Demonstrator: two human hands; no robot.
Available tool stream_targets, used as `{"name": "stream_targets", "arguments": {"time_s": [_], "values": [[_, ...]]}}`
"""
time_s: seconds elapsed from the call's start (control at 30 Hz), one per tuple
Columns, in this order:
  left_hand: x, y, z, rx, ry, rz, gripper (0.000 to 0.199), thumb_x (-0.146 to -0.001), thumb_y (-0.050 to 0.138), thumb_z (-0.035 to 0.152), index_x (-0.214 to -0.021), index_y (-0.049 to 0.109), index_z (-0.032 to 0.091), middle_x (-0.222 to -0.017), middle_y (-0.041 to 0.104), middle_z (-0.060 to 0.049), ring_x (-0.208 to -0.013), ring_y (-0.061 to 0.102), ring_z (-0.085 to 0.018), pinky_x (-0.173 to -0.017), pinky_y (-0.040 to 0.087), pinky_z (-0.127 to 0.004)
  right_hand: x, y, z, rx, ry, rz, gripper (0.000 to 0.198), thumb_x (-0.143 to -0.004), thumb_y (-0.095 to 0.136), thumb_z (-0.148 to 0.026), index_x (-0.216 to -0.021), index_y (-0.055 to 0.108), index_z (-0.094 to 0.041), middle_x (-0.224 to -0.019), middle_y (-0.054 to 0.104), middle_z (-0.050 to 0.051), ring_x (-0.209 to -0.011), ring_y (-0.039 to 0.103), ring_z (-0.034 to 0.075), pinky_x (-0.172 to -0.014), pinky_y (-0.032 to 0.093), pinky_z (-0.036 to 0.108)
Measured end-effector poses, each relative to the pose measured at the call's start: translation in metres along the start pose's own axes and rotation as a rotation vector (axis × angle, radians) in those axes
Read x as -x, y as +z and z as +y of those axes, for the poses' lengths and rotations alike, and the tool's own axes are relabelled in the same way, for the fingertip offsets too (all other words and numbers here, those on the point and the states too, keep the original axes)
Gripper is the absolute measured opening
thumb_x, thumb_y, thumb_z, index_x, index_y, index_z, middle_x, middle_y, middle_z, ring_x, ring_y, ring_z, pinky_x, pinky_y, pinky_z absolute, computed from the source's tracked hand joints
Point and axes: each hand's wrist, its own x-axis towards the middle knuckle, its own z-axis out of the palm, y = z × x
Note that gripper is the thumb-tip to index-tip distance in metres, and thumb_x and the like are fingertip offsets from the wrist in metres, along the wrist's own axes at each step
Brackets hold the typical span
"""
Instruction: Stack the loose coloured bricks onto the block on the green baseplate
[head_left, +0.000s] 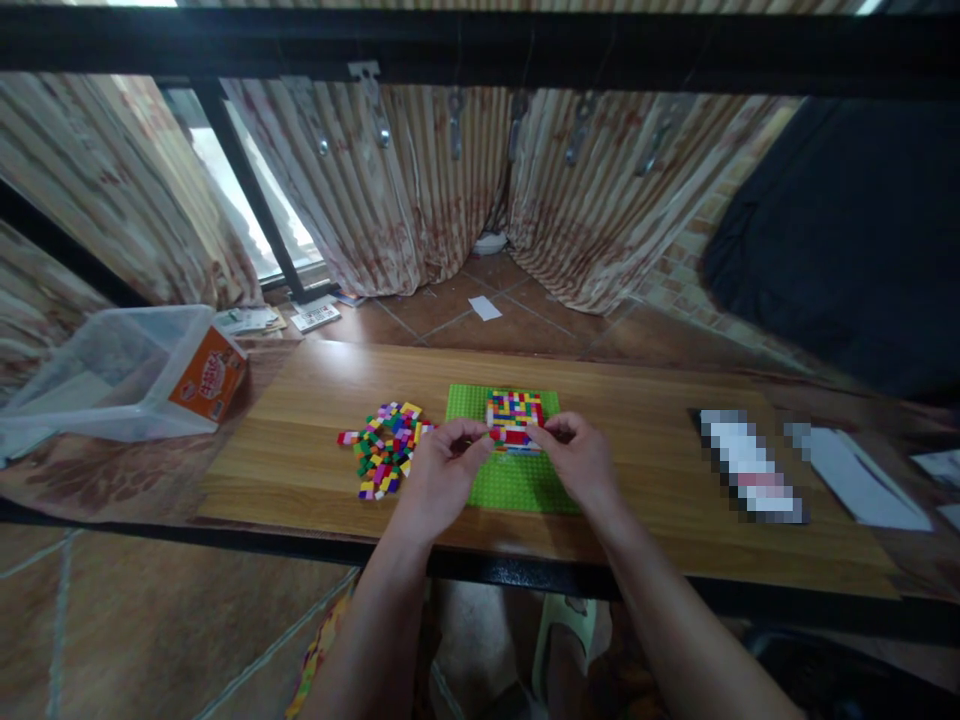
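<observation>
Wooden tabletop (292,440); bin (210,376) beside, contents unclear; hands (441,480) holding bricks (514,437).

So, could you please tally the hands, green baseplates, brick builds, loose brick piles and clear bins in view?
Left hand and right hand: 2
Green baseplate: 1
Brick build: 1
Loose brick pile: 1
Clear bin: 1
Total: 6

Forearms (382,600) slant inward — left hand (441,475) and right hand (585,460) close together, fingers (463,428) bent.
</observation>
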Motion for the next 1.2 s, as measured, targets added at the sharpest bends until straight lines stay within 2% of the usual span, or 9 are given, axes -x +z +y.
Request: {"name": "stream_targets", "arguments": {"time_s": [0.13, 0.27, 0.33, 0.6, 0.7, 0.8, 0.93, 1.07, 1.2], "values": [[0.0, 0.004, -0.001, -0.027, 0.011, -0.003, 0.011, -0.075, 0.067, 0.026, -0.078, 0.072, 0.015, -0.065, 0.061, 0.001, -0.061, 0.049, -0.011, -0.058, 0.037, -0.024, 0.008, -0.005, -0.02, -0.086, -0.103, 0.03, 0.031, -0.083, 0.061, -0.049, -0.079, 0.069, -0.019, -0.077, 0.069, 0.004, -0.071, 0.061, 0.019, -0.068, 0.046, 0.031], [-0.001, 0.009, -0.002, 0.004, 0.014, -0.046, 0.012, -0.075, 0.069, 0.027, -0.078, 0.071, 0.015, -0.067, 0.062, 0.0, -0.063, 0.052, -0.012, -0.062, 0.039, -0.024, 0.022, -0.004, -0.041, -0.291, -0.175, -0.143, 0.023, -0.084, 0.063, -0.042, -0.085, 0.072, -0.021, -0.085, 0.072, 0.004, -0.077, 0.063, 0.018, -0.073, 0.048, 0.031], [-0.002, 0.012, -0.003, 0.03, 0.015, -0.077, 0.013, -0.074, 0.07, 0.028, -0.078, 0.071, 0.015, -0.068, 0.063, 0.0, -0.064, 0.053, -0.012, -0.063, 0.04, -0.024, 0.027, -0.003, -0.046, -0.357, -0.142, -0.191, 0.02, -0.081, 0.066, -0.04, -0.085, 0.073, -0.022, -0.085, 0.073, 0.003, -0.077, 0.064, 0.018, -0.073, 0.049, 0.031], [0.0, 0.015, -0.004, 0.037, 0.053, -0.172, 0.013, -0.079, 0.067, 0.027, -0.078, 0.068, 0.015, -0.066, 0.06, 0.001, -0.062, 0.051, -0.011, -0.06, 0.039, -0.024, 0.031, -0.007, -0.049, -0.582, 0.062, -0.216, 0.014, -0.07, 0.076, -0.037, -0.076, 0.076, -0.024, -0.078, 0.074, 0.001, -0.074, 0.064, 0.017, -0.076, 0.05, 0.033], [0.002, 0.014, -0.003, 0.005, 0.076, -0.221, 0.014, -0.081, 0.065, 0.028, -0.078, 0.068, 0.015, -0.068, 0.062, 0.0, -0.064, 0.052, -0.011, -0.063, 0.04, -0.024, 0.03, -0.013, -0.049, -0.647, 0.114, -0.267, 0.017, -0.069, 0.078, -0.039, -0.076, 0.076, -0.024, -0.072, 0.072, 0.0, -0.067, 0.06, 0.015, -0.07, 0.048, 0.031], [0.002, 0.012, -0.002, 0.028, 0.066, -0.192, 0.015, -0.08, 0.067, 0.03, -0.078, 0.068, 0.015, -0.067, 0.061, 0.0, -0.064, 0.052, -0.011, -0.063, 0.04, -0.024, 0.022, -0.022, -0.041, -0.565, 0.1, -0.241, 0.017, -0.068, 0.077, -0.039, -0.076, 0.077, -0.024, -0.07, 0.072, 0.001, -0.065, 0.06, 0.016, -0.068, 0.048, 0.032], [-0.002, 0.008, -0.002, 0.083, 0.046, -0.02, 0.016, -0.076, 0.069, 0.031, -0.077, 0.067, 0.016, -0.066, 0.06, 0.002, -0.062, 0.052, -0.011, -0.062, 0.04, -0.023, 0.007, -0.036, -0.022, -0.214, -0.019, -0.035, 0.014, -0.073, 0.071, -0.035, -0.076, 0.077, -0.023, -0.081, 0.075, 0.005, -0.078, 0.066, 0.021, -0.077, 0.049, 0.037], [-0.004, 0.004, -0.001, 0.093, 0.031, 0.056, 0.015, -0.074, 0.07, 0.03, -0.078, 0.067, 0.016, -0.067, 0.06, 0.002, -0.063, 0.052, -0.01, -0.062, 0.041, -0.023, 0.005, -0.038, -0.012, 0.032, -0.143, -0.059, 0.019, -0.081, 0.061, -0.033, -0.081, 0.077, -0.022, -0.087, 0.074, 0.006, -0.082, 0.067, 0.022, -0.078, 0.049, 0.036], [-0.004, 0.004, -0.002, 0.08, 0.021, 0.06, 0.015, -0.074, 0.069, 0.029, -0.078, 0.067, 0.015, -0.067, 0.06, 0.003, -0.063, 0.052, -0.01, -0.062, 0.041, -0.023, 0.009, -0.029, -0.011, 0.139, -0.233, -0.101, 0.019, -0.084, 0.059, -0.033, -0.082, 0.076, -0.023, -0.085, 0.072, 0.005, -0.079, 0.066, 0.021, -0.077, 0.049, 0.035]]}}
